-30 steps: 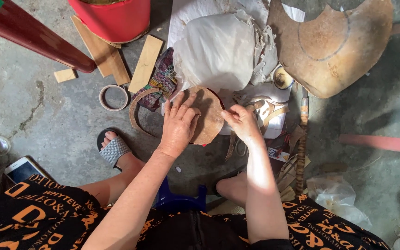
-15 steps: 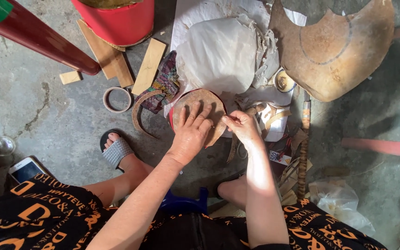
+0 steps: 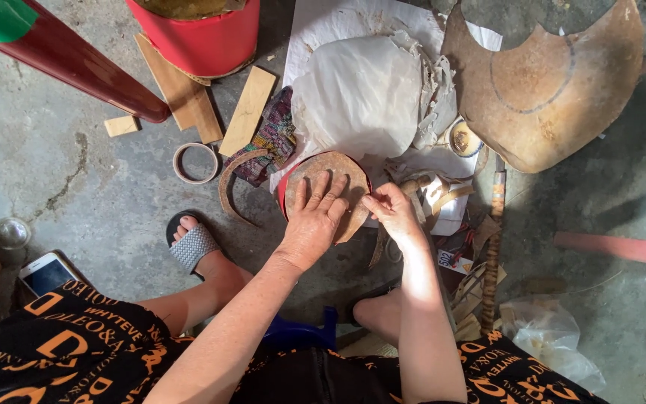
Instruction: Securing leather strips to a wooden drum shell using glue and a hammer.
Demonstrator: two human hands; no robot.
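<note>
On the cracked concrete floor, the left hand [image 3: 314,224] has slid down, fingers spread flat pinning the brown leather disc [image 3: 330,191] over its red form, while the right hand [image 3: 392,212] keeps pinching the disc's right edge.

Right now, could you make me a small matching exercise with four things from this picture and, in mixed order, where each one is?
Things:
1. left hand
2. right hand
3. red bucket
4. tape ring

Places:
A. on the concrete floor, left of the curved brown strip
B. at the top of the view, above the wooden planks
C. flat on the round brown disc, fingers spread
D. pinching at the disc's right edge

Pairs: 1-C, 2-D, 3-B, 4-A
</note>
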